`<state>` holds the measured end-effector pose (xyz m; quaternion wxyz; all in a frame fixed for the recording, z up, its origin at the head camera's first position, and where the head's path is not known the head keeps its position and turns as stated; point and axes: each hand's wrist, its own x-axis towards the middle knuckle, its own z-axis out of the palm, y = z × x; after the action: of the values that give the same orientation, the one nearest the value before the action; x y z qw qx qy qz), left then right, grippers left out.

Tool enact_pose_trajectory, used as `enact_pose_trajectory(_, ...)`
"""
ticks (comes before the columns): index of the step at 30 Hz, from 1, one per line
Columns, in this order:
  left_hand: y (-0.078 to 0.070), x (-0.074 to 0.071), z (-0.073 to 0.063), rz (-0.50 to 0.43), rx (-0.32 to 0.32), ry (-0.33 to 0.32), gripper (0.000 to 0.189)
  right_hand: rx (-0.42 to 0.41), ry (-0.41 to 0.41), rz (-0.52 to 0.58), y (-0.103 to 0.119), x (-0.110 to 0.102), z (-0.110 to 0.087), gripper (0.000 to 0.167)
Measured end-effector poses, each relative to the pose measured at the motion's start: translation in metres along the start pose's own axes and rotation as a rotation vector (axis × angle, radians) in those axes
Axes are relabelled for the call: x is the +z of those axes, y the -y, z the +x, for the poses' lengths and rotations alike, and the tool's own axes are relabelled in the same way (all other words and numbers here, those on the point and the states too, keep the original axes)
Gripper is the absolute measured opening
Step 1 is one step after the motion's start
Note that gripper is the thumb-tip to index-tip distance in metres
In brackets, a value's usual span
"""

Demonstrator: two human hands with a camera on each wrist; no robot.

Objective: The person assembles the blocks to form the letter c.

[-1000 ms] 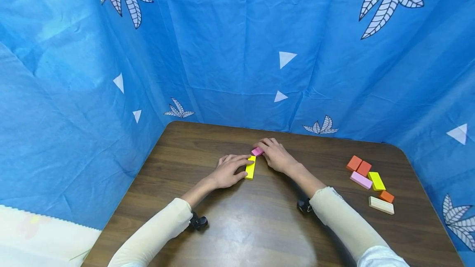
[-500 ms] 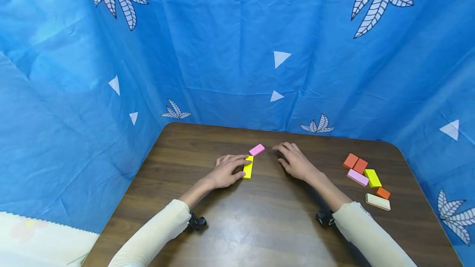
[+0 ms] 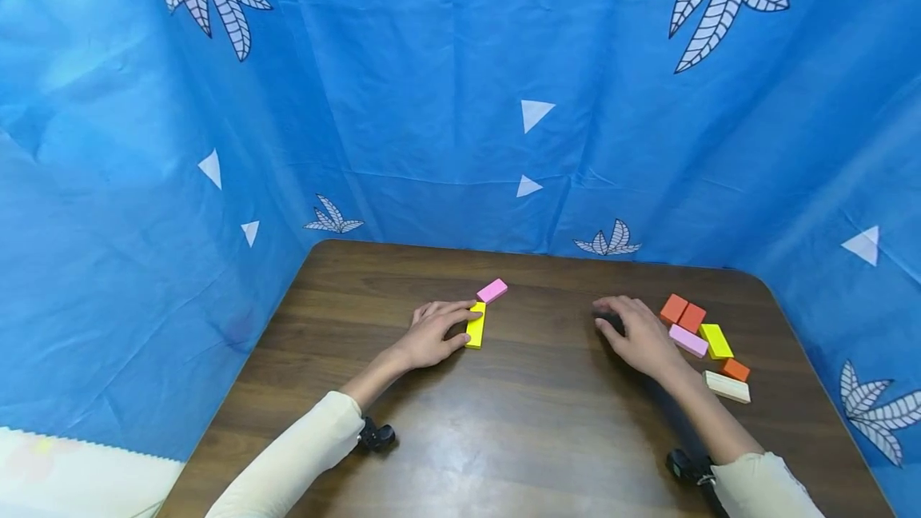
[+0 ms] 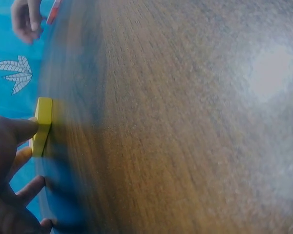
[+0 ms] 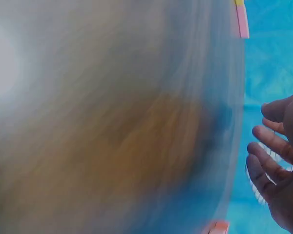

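Observation:
My left hand (image 3: 432,336) holds a yellow block (image 3: 476,330) on the table, thumb by its near end and a fingertip near its far end. In the left wrist view the thumb presses against the yellow block (image 4: 43,124). A pink block (image 3: 492,290) lies at an angle at the yellow block's far end. My right hand (image 3: 640,338) is over the right side of the table, just left of a group of blocks. Its fingers are loosely bent with nothing between them, as the right wrist view shows on the hand (image 5: 278,151).
At the right lie two red blocks (image 3: 673,308), a light pink block (image 3: 688,340), another yellow block (image 3: 715,341), an orange block (image 3: 735,369) and a pale wooden block (image 3: 727,387). A blue patterned cloth (image 3: 432,102) hangs behind the brown table (image 3: 547,422).
My right hand has let go of the pink block and moved right, toward the group of blocks. The left hand has stayed at the yellow block.

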<state>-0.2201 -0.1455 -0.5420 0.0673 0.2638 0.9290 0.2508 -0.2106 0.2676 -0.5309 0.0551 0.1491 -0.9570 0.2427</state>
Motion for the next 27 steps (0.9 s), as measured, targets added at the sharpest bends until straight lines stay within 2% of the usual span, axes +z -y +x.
enact_pose_trajectory(4, 0.001, 0.001, 0.000, 0.010, -0.006, 0.002, 0.048, 0.076, -0.028, -0.019, -0.016, -0.013, -0.020, 0.033)
enact_pose_trajectory(11, 0.001, 0.000, 0.002, 0.005, 0.003, 0.011, 0.048, 0.087, -0.156, -0.086, -0.051, -0.044, -0.050, 0.036)
enact_pose_trajectory(15, 0.002, -0.001, 0.000, 0.008, 0.002, 0.009, 0.048, 0.161, -0.134, -0.135, -0.065, -0.056, -0.060, 0.048)
enact_pose_trajectory(18, 0.003, -0.001, -0.001, 0.004, 0.001, 0.016, 0.049, 0.178, -0.112, -0.154, -0.073, -0.058, -0.064, 0.047)
enact_pose_trajectory(27, 0.003, -0.001, 0.001, 0.001, 0.004, 0.013, 0.049, 0.136, -0.130, -0.177, -0.084, -0.052, -0.064, 0.040)
